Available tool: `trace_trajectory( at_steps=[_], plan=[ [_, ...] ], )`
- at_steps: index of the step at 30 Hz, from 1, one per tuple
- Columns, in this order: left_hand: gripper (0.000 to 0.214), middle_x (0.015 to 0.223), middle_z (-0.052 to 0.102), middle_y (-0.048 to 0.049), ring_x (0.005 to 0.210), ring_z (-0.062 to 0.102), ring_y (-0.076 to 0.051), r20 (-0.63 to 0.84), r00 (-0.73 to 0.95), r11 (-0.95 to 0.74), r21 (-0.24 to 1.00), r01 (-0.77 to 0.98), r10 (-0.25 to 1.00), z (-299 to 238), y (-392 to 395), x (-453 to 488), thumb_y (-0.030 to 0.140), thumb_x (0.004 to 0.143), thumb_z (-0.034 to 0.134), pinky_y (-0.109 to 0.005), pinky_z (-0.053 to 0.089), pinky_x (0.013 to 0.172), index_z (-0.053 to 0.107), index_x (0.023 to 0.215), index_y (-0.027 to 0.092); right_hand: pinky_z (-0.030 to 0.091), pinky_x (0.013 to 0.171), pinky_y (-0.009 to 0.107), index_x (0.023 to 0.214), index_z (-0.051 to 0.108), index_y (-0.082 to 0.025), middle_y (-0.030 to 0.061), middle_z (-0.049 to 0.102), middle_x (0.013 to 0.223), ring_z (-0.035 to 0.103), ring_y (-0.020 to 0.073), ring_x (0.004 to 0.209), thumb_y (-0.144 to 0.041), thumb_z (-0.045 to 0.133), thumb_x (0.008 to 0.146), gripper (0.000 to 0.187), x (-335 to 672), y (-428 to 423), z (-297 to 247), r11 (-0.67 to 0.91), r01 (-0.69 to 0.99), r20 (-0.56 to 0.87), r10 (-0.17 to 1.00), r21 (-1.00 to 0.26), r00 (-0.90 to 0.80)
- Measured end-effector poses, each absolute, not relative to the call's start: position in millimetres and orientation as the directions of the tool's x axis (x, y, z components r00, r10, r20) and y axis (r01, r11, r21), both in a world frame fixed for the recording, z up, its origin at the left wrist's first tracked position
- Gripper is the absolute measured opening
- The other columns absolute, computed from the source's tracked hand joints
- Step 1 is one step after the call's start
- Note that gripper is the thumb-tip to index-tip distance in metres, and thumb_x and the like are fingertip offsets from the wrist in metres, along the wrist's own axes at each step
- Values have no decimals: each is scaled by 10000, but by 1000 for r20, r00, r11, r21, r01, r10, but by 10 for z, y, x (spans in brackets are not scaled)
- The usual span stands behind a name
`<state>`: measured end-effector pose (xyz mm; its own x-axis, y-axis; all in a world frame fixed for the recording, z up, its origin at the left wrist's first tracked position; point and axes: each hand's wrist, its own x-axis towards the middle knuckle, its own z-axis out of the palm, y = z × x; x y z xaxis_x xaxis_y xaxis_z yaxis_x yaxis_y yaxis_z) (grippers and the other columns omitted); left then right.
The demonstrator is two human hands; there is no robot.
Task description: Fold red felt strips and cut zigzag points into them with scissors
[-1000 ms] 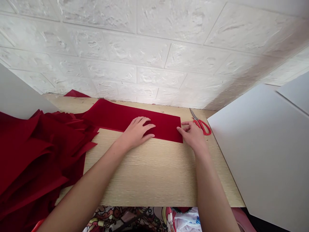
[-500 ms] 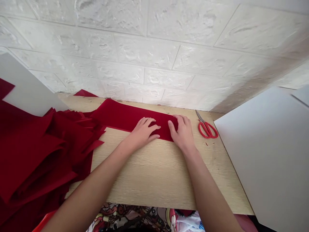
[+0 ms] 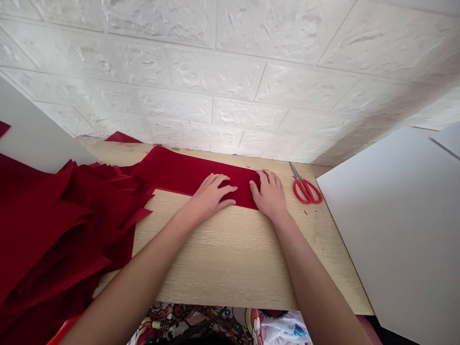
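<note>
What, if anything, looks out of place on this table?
The dark red fabric heap at left looks untidy: its pieces overlap unevenly, corners sticking out, beside the smoother red fabric strip. A tiny red scrap lies loose near the red-handled metal scissors. I see no spill or damage.

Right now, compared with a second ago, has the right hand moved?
Yes: the right hand has moved left, away from the white panel, farther onto the red fabric strip.

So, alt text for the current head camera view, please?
A person's left hand and right hand rest on a red strip of material on a pale table. Scissors lie to the right, a red heap to the left.
</note>
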<state>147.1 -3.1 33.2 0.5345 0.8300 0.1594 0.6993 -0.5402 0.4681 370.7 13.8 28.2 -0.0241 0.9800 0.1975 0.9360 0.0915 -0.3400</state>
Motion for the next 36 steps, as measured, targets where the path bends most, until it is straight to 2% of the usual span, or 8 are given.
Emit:
trace_trajectory(
  at_steps=[9,16,20,23,26,29,33,36],
  plan=[
    [365,1428,562,-119,1442,409,-311,193,547,-566,469,678,815,338,-45,1449,416,973,605,-596,260,1257,706,1269,228,301,1213,523,1400,557,-135,184,525,1495,433,329,1422,-423,434,980,524,3721,108,308,97,934,186,982,-343,-33],
    [229,1198,683,-71,1235,567,-240,305,628,-698,309,646,716,418,-62,1485,342,1005,562,-533,347,1213,762,1023,230,306,1198,563,1393,559,-176,164,533,1490,433,346,1415,-424,448,962,509,3741,111,277,127,922,210,976,-365,-52],
    [282,1145,738,-49,1126,618,-207,323,721,-790,214,575,612,447,-63,1495,246,1037,487,-395,487,1036,769,1027,223,301,1206,544,1401,551,-133,189,520,1494,426,344,1417,-407,448,966,524,3724,114,272,115,932,197,979,-343,-48],
    [310,1131,752,-36,1024,635,-194,305,726,-787,198,585,616,443,-70,1506,245,1047,459,-346,508,872,768,1045,227,292,1207,547,1387,564,-146,187,527,1487,425,342,1418,-422,450,966,516,3712,116,274,116,925,197,979,-361,-47],
    [316,1121,756,-30,1002,634,-195,298,716,-775,203,598,631,439,-81,1520,260,1047,456,-348,494,838,769,1019,228,298,1205,523,1317,619,-173,166,550,1469,431,306,1420,-467,336,1009,510,3748,95,333,134,859,252,968,-494,-6],
    [317,1106,758,-32,993,632,-192,304,709,-771,211,601,636,435,-91,1528,259,1044,457,-344,483,826,768,993,223,320,1196,444,1236,663,-177,141,589,1432,471,247,1397,-467,192,1040,587,3864,59,450,141,700,358,918,-700,174],
    [302,1104,757,-25,995,630,-189,338,708,-783,199,590,620,419,-98,1522,253,1036,474,-337,472,812,766,968,217,395,1113,432,1123,684,-192,126,672,1325,600,254,1269,-513,146,1029,634,4068,99,532,-19,433,194,876,-901,442],
    [270,1084,759,-13,985,631,-180,377,710,-799,190,570,596,408,-94,1519,237,1020,505,-330,464,795,763,946,210,456,1022,424,944,670,-197,136,735,1145,666,254,1155,-648,125,985,709,4162,214,472,26,217,134,857,-976,497]
  ],
)
